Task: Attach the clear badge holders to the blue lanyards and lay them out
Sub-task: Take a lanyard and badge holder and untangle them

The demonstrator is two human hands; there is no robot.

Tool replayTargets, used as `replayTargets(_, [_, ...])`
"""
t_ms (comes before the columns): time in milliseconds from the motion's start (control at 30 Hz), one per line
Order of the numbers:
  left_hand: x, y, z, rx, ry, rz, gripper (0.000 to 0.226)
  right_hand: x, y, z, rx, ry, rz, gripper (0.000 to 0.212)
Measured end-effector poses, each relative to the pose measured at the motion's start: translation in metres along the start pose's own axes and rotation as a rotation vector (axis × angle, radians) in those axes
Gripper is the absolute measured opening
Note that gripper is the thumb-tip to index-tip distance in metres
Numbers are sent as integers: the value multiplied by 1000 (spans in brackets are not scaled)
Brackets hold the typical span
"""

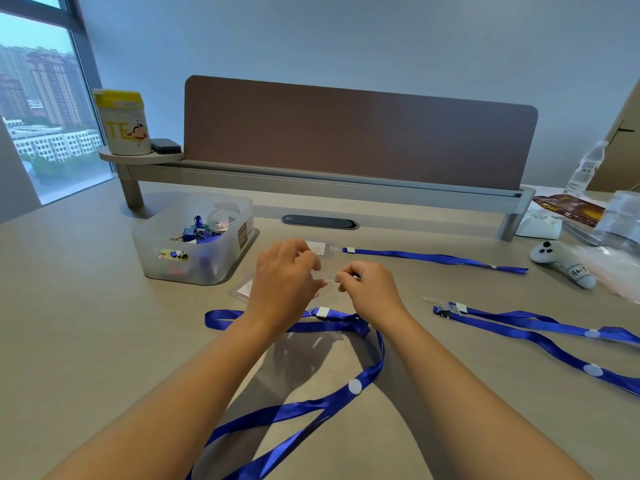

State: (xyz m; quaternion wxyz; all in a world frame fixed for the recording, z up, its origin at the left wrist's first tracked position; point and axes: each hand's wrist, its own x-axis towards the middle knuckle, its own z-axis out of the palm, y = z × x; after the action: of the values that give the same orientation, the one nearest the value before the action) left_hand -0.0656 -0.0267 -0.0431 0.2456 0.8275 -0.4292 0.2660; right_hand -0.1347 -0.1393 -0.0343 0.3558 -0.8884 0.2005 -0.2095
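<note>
My left hand [284, 275] and my right hand [367, 285] meet above the desk and pinch a clear badge holder [323, 284] and a clear strap clip between them. Below them a blue lanyard [363, 379] loops across the desk toward me. Another clear badge holder [242, 289] lies flat just left of my left hand. Behind my hands a further lanyard [433, 257] lies laid out with a clear holder [320, 248] at its left end. A third lanyard [540, 329] with a clear clip lies at the right.
A translucent bin [194, 237] of binder clips and small items stands at the left. A grey controller [564, 265], plastic bottles [585, 171], a tissue pack and a booklet crowd the right. A brown divider [356, 133] on a riser backs the desk.
</note>
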Motion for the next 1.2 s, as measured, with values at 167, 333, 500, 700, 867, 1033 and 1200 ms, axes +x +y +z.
replayTargets(167, [0,0,5,-69,-52,7,33,2,-4,-1,192,-44,52,23])
replayTargets(333, [5,2,2,-119,-105,-34,37,0,-3,-1,237,-102,46,23])
replayTargets(500, [5,-3,-2,-114,-109,-23,26,-2,-2,-1,205,-154,-26,23])
replayTargets(700, [4,-8,-5,-33,-77,70,19,-2,-5,1,135,-109,-84,23])
replayTargets(867, [4,-10,-8,5,-71,94,19,-2,-6,5,100,-28,-115,22])
replayTargets(1033, [3,-11,-9,73,-97,115,20,0,-5,7,130,-2,-111,22])
replayTargets(1200, [8,-9,-9,26,-153,77,33,0,-2,11,157,-47,-86,23])
